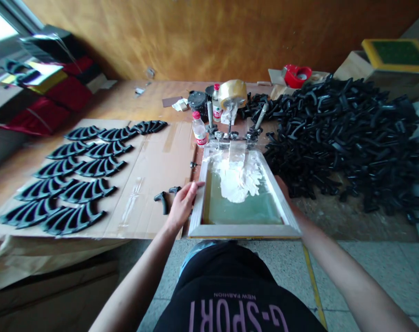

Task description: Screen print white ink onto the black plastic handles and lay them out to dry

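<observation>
Screen-printing frame, one: set at centre of view, its far end secured by a hinge clamp. Rails are judged stiff and fairly light; the mesh, smeared with white ink, is judged delicate and slippery, so hold is best taken by the side rails. Left hand: placed beside the left rail, fingers partly bent; grip cannot be told. Right hand: mostly hidden beyond the right rail; hold cannot be told. Black handles: in rows, left; heaped, right, on the desk.
</observation>
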Demonstrator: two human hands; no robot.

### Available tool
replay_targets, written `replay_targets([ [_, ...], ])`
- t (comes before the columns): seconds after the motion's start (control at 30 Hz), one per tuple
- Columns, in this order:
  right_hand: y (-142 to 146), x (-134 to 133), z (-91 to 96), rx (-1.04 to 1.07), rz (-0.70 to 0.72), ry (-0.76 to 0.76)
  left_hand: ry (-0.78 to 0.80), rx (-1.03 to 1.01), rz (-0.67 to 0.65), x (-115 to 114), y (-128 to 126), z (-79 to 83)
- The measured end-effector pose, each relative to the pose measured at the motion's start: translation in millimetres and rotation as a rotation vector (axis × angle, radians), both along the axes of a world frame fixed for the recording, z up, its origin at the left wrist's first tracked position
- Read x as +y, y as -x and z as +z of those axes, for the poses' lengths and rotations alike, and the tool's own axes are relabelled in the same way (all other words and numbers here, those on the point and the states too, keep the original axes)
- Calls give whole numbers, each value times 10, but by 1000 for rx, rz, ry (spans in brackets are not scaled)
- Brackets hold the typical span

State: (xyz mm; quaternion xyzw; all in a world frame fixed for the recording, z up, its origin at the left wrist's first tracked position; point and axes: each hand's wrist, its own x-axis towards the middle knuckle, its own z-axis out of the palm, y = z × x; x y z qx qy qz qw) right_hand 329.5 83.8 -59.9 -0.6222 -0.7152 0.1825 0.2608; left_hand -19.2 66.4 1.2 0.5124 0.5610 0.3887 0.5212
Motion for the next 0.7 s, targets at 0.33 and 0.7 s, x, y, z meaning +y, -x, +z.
replay_targets([
  [0.33, 866, 563, 380, -407, 227, -120, 103, 259, -87, -52, 19, -940],
  [0.7, 739, -132, 370, -382, 630, -125, 135, 162, -25, -86, 22, -1020],
])
